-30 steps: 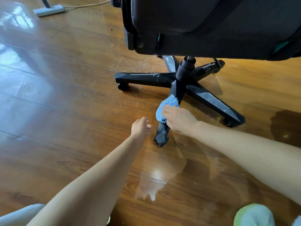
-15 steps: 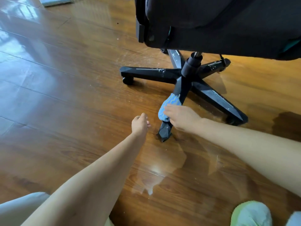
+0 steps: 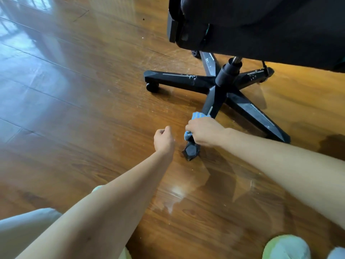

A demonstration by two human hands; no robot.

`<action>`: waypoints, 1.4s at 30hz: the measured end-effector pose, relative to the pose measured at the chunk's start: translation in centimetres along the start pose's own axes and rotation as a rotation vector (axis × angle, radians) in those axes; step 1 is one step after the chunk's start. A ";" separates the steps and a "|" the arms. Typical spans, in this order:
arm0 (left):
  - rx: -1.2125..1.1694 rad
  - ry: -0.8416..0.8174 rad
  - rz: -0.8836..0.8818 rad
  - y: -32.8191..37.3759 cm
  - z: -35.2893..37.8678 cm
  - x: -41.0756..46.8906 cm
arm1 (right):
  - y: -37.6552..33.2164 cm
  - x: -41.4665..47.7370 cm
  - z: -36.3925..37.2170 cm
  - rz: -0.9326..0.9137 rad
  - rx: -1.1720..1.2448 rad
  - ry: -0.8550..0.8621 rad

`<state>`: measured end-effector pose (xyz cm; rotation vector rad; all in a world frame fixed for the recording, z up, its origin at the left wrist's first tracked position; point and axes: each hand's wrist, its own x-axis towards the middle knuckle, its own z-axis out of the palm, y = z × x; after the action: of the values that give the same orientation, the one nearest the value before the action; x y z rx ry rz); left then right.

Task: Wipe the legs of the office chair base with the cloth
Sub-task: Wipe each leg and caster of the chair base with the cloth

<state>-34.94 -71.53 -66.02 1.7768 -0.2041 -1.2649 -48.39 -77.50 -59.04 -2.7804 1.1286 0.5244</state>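
Wrapping over the nearest leg (image 3: 212, 101) of the black five-legged plastic office chair base (image 3: 179, 79), the blue striped cloth (image 3: 197, 116) is sitting under the right hand (image 3: 205, 130). This hand is closing its fingers around both the cloth and the leg, gripping them from above. Only small parts of the cloth are showing, one just beyond the knuckles and one below the fingers on the left side of the grip. The angular end (image 3: 191, 151) of this leg is sticking out just below the grip, on the side closer to the person.

The left hand (image 3: 164, 140) is hovering just beside the grip, on its left. Its fingers are curling into a fist and are holding nothing, and it is not touching the leg.

Beyond the grip, the leg is joining the black central column (image 3: 229, 71). The other legs are spreading outward from there, one to the left with a small black caster wheel (image 3: 152, 86) under its end. The dark padded seat (image 3: 261, 25) is hanging above the base. Everything is standing on the glossy brown wooden floor (image 3: 84, 109). A pale green slipper (image 3: 285, 247) is showing well below the grip, near the bottom right corner.
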 end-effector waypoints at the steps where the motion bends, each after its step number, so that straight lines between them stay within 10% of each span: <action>1: -0.015 0.011 0.000 0.0 0.1 0.0 | -0.8 -1.0 0.9 -0.087 0.031 0.011; 5: -0.038 -0.021 0.025 0.1 1.0 -0.1 | -0.6 -3.0 1.6 -0.265 0.180 -0.033; 14: -0.041 -0.015 -0.009 -0.1 1.4 0.1 | 4.6 0.8 0.8 0.098 0.154 0.154; 21: -0.107 0.009 -0.007 1.0 2.1 0.0 | -0.3 -3.4 2.6 -0.390 0.230 0.066; 29: -0.107 0.070 0.004 0.2 2.3 0.2 | 8.7 3.1 -0.1 0.189 0.142 0.204; 37: -0.121 0.037 -0.045 0.9 2.6 0.9 | 1.0 -0.4 1.8 -0.160 0.159 0.050; 42: -0.100 0.029 -0.044 0.8 2.8 0.8 | 7.4 1.9 0.2 0.062 0.202 0.126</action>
<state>-36.58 -74.07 -66.12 1.7211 -0.0842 -1.2586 -52.24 -84.05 -59.58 -2.6428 1.2212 0.2275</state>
